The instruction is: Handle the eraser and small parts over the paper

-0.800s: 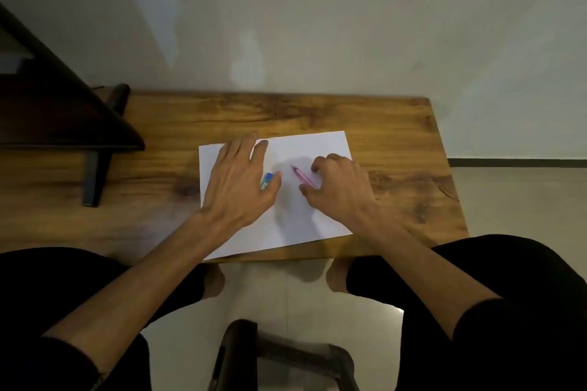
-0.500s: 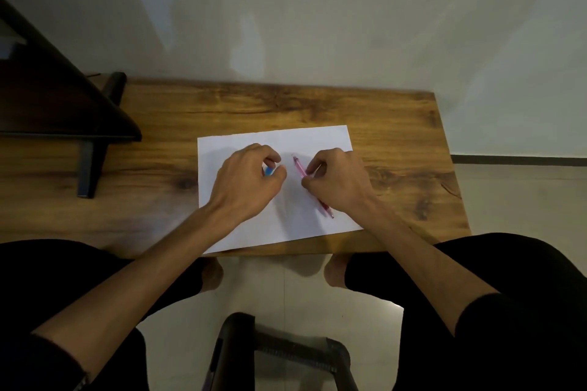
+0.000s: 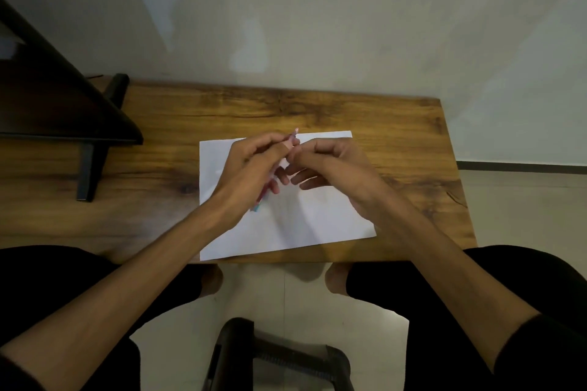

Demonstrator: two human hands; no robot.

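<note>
A wooden table (image 3: 397, 143) stands against a pale wall (image 3: 317, 25), its right edge ending short of a tiled floor (image 3: 524, 200) and its near edge running just above the person's knees. One sheet of white paper (image 3: 317, 222) lies flat on the table, its lower left corner reaching the near edge and its right side well clear of the table's right edge. Bare wood lies open to the right of the sheet, behind it toward the wall, and to its left as far as a dark stand (image 3: 92, 149) with a slanted black panel that takes up the far left.

Two hands meet above the upper middle of the paper. There is one pink pen (image 3: 293, 136), and a small blue-green piece shows below the left hand (image 3: 251, 168) at its lower end, too blurred to tell what it is. The left hand curls its fingers round the pen, with the pink tip sticking up past the fingertips toward the wall and the shaft running down through the palm. The right hand (image 3: 333, 165) brings its thumb and forefinger in a narrow pinch against the pen just beside the left fingertips, while its other fingers hang loosely spread beneath, above the paper without touching it. Both forearms come in from the lower corners over the near edge. A black chair frame (image 3: 276, 355) sits on the floor between the legs.
</note>
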